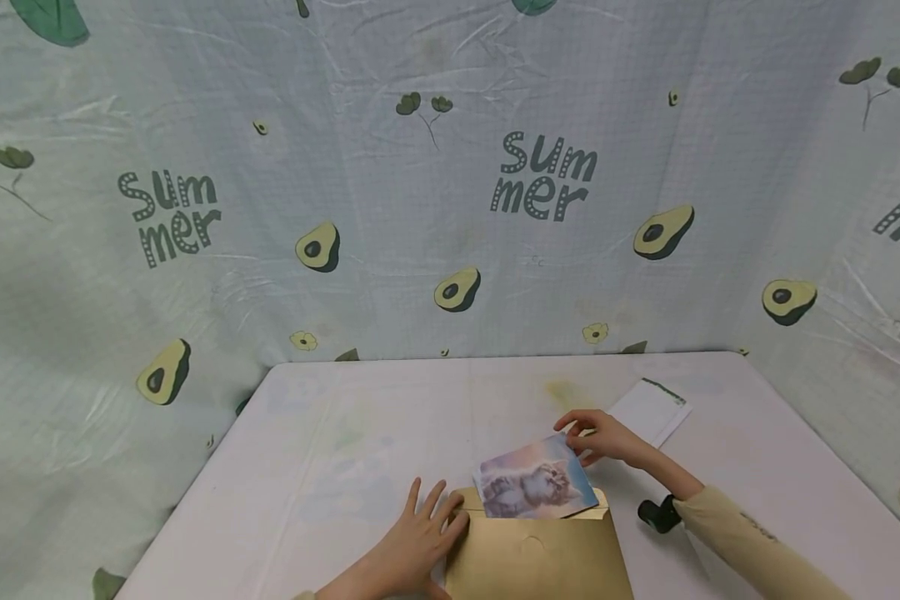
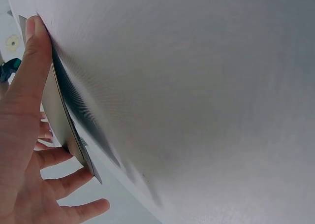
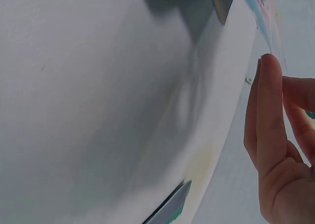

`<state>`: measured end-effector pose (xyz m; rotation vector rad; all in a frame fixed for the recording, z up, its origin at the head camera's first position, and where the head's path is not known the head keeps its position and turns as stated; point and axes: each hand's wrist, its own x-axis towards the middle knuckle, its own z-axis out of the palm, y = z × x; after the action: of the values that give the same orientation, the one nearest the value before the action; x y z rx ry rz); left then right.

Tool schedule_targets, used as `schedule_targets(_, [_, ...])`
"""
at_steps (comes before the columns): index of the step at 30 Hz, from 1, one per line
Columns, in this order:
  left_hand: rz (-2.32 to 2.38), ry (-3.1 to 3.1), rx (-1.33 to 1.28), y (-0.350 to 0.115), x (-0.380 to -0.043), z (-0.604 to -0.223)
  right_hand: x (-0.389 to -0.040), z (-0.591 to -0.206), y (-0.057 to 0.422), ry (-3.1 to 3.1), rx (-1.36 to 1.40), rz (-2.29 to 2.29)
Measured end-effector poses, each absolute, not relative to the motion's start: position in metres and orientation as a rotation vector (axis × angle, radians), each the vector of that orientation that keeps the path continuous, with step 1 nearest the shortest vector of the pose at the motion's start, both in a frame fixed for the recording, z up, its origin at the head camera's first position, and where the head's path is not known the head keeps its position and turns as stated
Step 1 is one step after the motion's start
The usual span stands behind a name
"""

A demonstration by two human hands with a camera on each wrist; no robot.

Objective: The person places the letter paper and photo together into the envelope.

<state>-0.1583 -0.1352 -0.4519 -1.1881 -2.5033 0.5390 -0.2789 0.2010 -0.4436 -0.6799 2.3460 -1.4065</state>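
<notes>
A gold envelope (image 1: 536, 558) lies near the front of the table with its flap side away from me. My left hand (image 1: 420, 533) grips the envelope's left side. In the left wrist view the thumb and fingertips span the envelope's edge (image 2: 58, 106), which is tilted up off the table. A card with a kitten picture (image 1: 536, 479) sticks out of the envelope's opening, its lower part hidden inside. My right hand (image 1: 603, 437) pinches the card's upper right corner. The right wrist view shows that corner (image 3: 268, 32) between thumb and fingers.
A white sheet with a green edge (image 1: 652, 410) lies at the back right, partly behind the right hand. The black wrist camera (image 1: 658, 515) sits by the right sleeve. A printed curtain (image 1: 390, 183) hangs close behind the table's far edge.
</notes>
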Motion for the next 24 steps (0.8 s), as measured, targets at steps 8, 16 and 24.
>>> schedule_targets(8, [0.551, -2.523, -1.19, -0.136, -0.158, -0.451, -0.28, -0.444, 0.191, 2.273, -0.689, -1.425])
schedule_targets(16, [0.574, -2.498, -1.206, -0.135, -0.158, -0.451, -0.273, -0.451, 0.184, 2.209, -0.651, -1.43])
schedule_targets(24, [0.619, -2.484, -1.231, -0.133, -0.158, -0.45, -0.264, -0.457, 0.186, 2.191, -0.728, -1.377])
